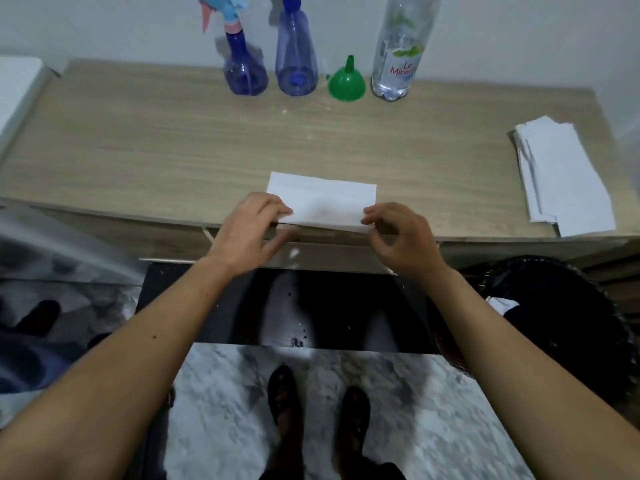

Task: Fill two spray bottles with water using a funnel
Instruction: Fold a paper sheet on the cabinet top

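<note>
Two blue spray bottles stand at the back of the wooden table (138,143): the left spray bottle (244,60) has a light-blue and pink trigger head, the right spray bottle (295,53) is taller. A green funnel (347,82) sits mouth-down beside them, then a clear water bottle (398,50). At the table's front edge lies a folded white paper sheet (323,199). My left hand (251,226) pinches its left near corner and my right hand (398,233) pinches its right near corner.
A stack of folded white papers (562,174) lies at the table's right end. A white object (17,88) sits at the far left. A dark basket (561,317) stands on the floor to the right, clear plastic (52,244) to the left. My feet stand on marble-patterned floor.
</note>
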`<action>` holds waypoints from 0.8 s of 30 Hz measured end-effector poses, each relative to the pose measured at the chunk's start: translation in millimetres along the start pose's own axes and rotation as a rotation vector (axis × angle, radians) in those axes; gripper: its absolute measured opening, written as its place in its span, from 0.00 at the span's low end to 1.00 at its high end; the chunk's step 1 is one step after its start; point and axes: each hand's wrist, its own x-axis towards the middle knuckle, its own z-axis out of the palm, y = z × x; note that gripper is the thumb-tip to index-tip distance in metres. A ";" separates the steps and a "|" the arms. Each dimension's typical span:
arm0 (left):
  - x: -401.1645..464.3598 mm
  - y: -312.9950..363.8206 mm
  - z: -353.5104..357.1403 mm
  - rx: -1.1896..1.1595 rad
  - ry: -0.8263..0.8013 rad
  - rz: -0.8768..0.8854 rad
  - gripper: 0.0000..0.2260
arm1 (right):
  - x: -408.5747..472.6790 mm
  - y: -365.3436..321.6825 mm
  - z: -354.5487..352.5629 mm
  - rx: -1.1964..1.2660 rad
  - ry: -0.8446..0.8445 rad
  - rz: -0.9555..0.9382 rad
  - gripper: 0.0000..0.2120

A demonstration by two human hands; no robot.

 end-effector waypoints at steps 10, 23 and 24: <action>45.7 5.1 29.1 0.044 -0.196 -0.075 0.29 | 30.4 -20.3 47.1 -0.241 -0.133 0.100 0.29; 3.1 -50.6 8.3 0.308 -0.156 -0.079 0.29 | 48.5 -65.7 110.4 -0.538 -0.334 0.065 0.34; -0.5 -60.4 2.7 0.313 -0.164 -0.093 0.29 | 55.7 -72.4 118.5 -0.534 -0.354 0.055 0.35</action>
